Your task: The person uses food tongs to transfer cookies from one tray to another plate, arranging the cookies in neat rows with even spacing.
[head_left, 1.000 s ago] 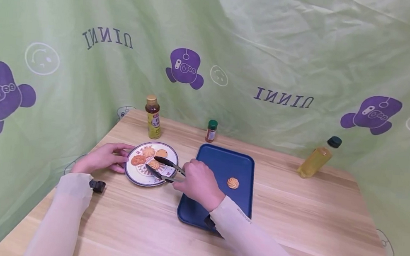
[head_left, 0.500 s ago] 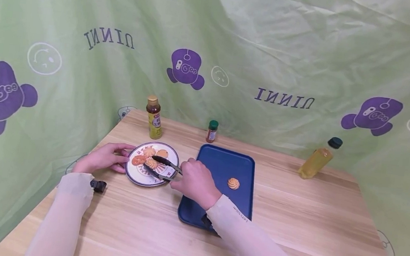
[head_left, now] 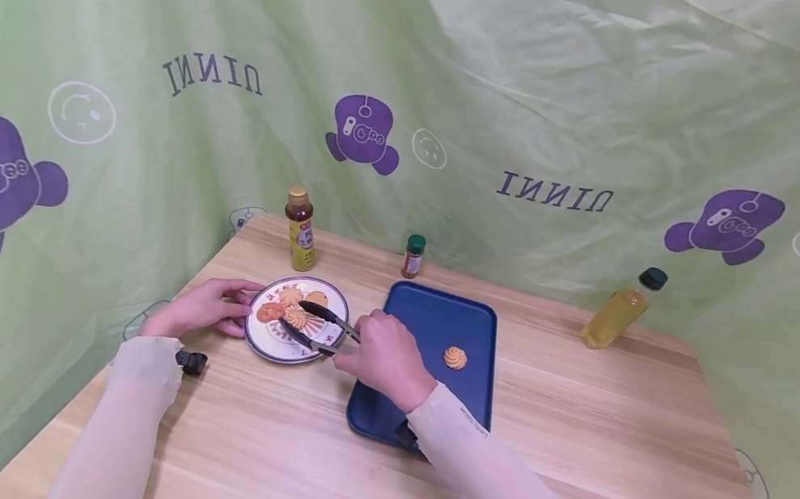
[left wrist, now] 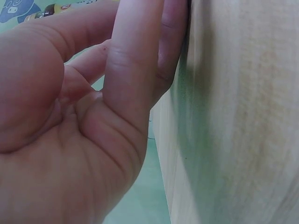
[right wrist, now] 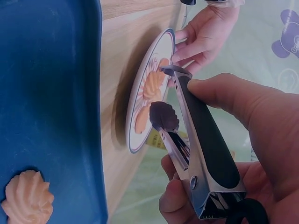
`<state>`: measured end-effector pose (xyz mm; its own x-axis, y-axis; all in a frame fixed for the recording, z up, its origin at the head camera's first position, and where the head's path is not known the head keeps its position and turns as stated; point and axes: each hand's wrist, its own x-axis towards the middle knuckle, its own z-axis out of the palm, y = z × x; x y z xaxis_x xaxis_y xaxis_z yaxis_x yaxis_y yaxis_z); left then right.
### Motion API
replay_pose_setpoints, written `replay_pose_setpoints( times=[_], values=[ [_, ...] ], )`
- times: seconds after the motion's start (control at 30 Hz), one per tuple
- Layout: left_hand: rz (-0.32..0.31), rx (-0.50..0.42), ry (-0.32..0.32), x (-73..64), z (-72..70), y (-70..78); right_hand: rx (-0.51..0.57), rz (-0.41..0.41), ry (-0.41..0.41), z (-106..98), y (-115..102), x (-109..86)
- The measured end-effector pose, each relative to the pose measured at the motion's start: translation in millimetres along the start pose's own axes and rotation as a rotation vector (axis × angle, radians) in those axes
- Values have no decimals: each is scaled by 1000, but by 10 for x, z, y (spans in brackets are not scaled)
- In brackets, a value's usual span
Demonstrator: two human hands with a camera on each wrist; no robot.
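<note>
My left hand [head_left: 207, 309] holds the left rim of a white, blue-edged plate [head_left: 271, 343]; in the left wrist view the hand's own fingers hide the plate. My right hand [head_left: 392, 358] grips black-and-steel tongs [right wrist: 208, 135], thumb along one arm. The tongs' tips stand apart over the plate, on either side of a swirl cookie [head_left: 296, 317]. Beside it on the plate lie another swirl cookie [head_left: 289, 295], a smooth round cookie [head_left: 317, 299] and a pretzel-shaped cookie [head_left: 270, 312].
A blue tray [head_left: 429, 318] lies under my right hand and bears one swirl cookie [head_left: 455, 358]. Behind stand a yellow-labelled bottle [head_left: 302, 235] and a green-capped spice jar [head_left: 413, 257]. Far right, a bottle of yellow liquid [head_left: 616, 317] appears tilted. A green curtain [head_left: 461, 85] hangs behind the table.
The swirl cookie between the tongs' tips has shifted slightly left on the plate, and the tips now stand a little wider apart around it. My left hand has stayed at the rim.
</note>
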<state>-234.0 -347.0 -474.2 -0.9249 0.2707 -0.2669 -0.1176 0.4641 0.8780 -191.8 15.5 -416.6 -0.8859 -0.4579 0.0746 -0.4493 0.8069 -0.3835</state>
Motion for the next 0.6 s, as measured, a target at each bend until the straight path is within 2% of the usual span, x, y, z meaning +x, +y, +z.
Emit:
replay_pose_setpoints(
  times=[0.3, 0.6],
  values=[
    [-14, 16, 2, -3, 13, 22, 34, 41, 9, -46, 93, -148],
    [-35, 30, 1, 12, -9, 13, 61, 96, 45, -170, 289, -295]
  ],
)
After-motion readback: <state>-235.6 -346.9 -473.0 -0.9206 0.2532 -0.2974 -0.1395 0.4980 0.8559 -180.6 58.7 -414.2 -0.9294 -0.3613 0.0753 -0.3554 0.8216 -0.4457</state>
